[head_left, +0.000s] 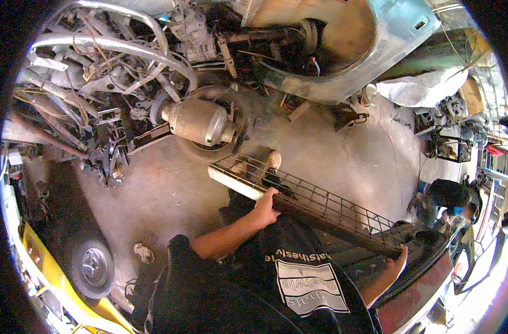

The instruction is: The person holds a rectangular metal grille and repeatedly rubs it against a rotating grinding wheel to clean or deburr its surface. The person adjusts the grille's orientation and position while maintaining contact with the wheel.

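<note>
A long wire-mesh rack (326, 222) with a dark brown rail along its near side and a pale end at the left lies slantwise across the front of my body, its right end nearer to me. My left hand (265, 208) is closed on the near rail, left of the middle. Toward the rack's right end, my right hand (397, 261) grips the rail from below and outside, its fingers partly hidden. Through the wires my shoes (273, 160) show on the floor beyond the rack.
A metal tank (197, 119) lies ahead-left by a pile of metal parts (98, 72). A car fender (343, 83) stands ahead. To the right are a reddish vehicle panel (415, 292) and another person (449, 195), bent over. A wheel (92, 268) and yellow bodywork (42, 261) are at left.
</note>
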Motion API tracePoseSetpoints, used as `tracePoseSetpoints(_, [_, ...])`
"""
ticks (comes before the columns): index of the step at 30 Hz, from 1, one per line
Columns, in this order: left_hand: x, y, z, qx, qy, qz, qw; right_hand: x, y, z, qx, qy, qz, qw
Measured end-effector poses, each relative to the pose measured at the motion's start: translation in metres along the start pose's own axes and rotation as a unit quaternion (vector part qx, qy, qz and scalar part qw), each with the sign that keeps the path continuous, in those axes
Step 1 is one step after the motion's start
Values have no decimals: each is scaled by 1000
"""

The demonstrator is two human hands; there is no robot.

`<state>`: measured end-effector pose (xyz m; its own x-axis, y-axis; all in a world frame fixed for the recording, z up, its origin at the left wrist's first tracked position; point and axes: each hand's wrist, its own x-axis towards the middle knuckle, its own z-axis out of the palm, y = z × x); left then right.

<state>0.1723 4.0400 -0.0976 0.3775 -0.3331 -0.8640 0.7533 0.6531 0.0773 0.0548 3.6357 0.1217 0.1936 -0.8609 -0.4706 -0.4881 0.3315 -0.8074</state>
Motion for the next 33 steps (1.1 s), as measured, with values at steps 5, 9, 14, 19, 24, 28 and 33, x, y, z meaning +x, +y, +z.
tracePoseSetpoints(5, [18, 6, -6, -89, 58, -129, 986, 33, 16, -17, -3, 3, 30, 1000])
tracePoseSetpoints(9, [14, 10, -5, -74, 27, -65, 995, 6, 18, 1, 8, -15, -44, 999])
tracePoseSetpoints(14, [7, 22, 2, -78, 40, -63, 994, -16, 8, 24, -15, -56, -19, 998])
tracePoseSetpoints(19, [5, 29, 3, -65, 45, -47, 996, -17, 10, 37, 3, 13, -40, 999])
tracePoseSetpoints(24, [-6, 32, 8, -56, 78, -46, 994, -23, 8, 43, 18, -4, -33, 999])
tracePoseSetpoints(28, [-20, 31, 9, -14, 42, 38, 998, -19, 10, 44, 15, -39, -35, 999])
tracePoseSetpoints(33, [-15, 36, 5, -34, 13, -42, 998, -4, 13, 34, 48, -48, -36, 997])
